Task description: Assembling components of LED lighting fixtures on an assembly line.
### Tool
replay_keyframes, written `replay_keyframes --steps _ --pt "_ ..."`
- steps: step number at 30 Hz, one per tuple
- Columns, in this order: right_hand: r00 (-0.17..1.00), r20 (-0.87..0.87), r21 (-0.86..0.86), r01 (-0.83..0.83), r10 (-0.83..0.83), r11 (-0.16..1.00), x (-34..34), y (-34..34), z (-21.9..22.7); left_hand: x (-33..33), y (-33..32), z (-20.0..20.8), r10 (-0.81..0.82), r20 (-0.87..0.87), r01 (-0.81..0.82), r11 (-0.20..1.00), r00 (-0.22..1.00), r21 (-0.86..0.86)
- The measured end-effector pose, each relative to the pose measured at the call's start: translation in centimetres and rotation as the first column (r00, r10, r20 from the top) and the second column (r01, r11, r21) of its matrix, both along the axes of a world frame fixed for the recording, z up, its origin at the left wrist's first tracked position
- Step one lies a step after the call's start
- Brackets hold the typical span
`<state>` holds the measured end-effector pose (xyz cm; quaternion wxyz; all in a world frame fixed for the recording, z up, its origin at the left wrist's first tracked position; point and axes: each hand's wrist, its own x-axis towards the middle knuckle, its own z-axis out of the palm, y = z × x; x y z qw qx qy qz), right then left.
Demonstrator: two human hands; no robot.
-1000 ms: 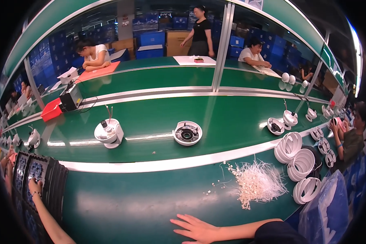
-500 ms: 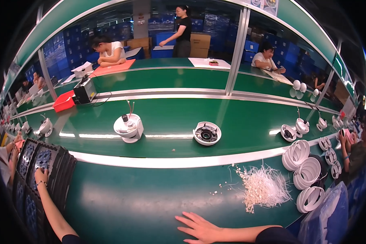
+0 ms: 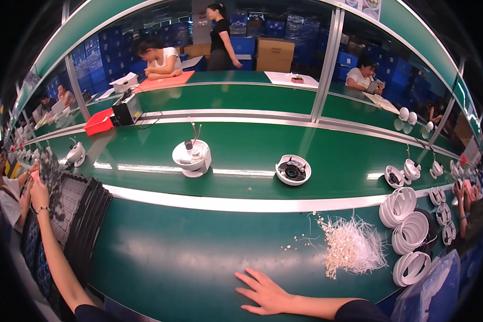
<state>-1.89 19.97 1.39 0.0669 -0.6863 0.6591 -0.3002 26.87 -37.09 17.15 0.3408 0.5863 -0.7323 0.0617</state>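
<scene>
My left hand (image 3: 39, 196) is raised at the far left, its fingers closed at a dark tray of blue parts (image 3: 31, 241) that appears tilted up; its upper end is blurred. Under and beside it shows a stack of black trays (image 3: 83, 206), the top one with bare compartments. My right hand (image 3: 267, 295) lies on the green worktop (image 3: 188, 252), fingers spread, holding nothing. Beyond it to the right is a heap of thin white strips and small cream pieces (image 3: 354, 248). Stacked white rings (image 3: 411, 268) stand at the worktop's right edge.
Along the green conveyor belt (image 3: 241, 188) sit a white camera-like housing with wires (image 3: 191, 157) and a round white shell with a black inside (image 3: 293, 170). A red bin (image 3: 99, 122) and a black box (image 3: 127, 109) stand beyond. Co-workers are at both sides and across.
My left hand has moved up and away from the tray stack, and the tray of blue parts has tilted, uncovering bare compartments. My right hand stays spread. The view has shifted slightly.
</scene>
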Motion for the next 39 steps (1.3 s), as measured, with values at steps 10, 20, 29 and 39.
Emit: replay_keyframes --steps 10,20,29,39 --pt "0.995 0.03 -0.119 0.093 -0.09 0.989 -0.6 1.2 0.5 -12.3 23.8 -5.2 -0.137 -0.917 0.886 0.344 0.375 0.311" --pt "0.979 0.106 -0.098 0.182 -0.171 0.978 -2.8 1.2 0.2 -19.4 35.7 -15.5 0.213 -0.879 0.891 -0.264 0.427 0.369" --pt "1.0 -0.015 0.107 -0.005 0.007 0.994 -1.9 2.4 -0.3 -19.1 34.5 -12.3 -0.488 -0.46 0.516 -0.023 0.742 0.857" --pt "1.0 -0.007 -0.233 0.01 -0.012 0.972 -2.5 4.1 3.7 -26.1 35.3 -5.8 -0.903 -0.181 0.92 0.39 0.39 0.036"
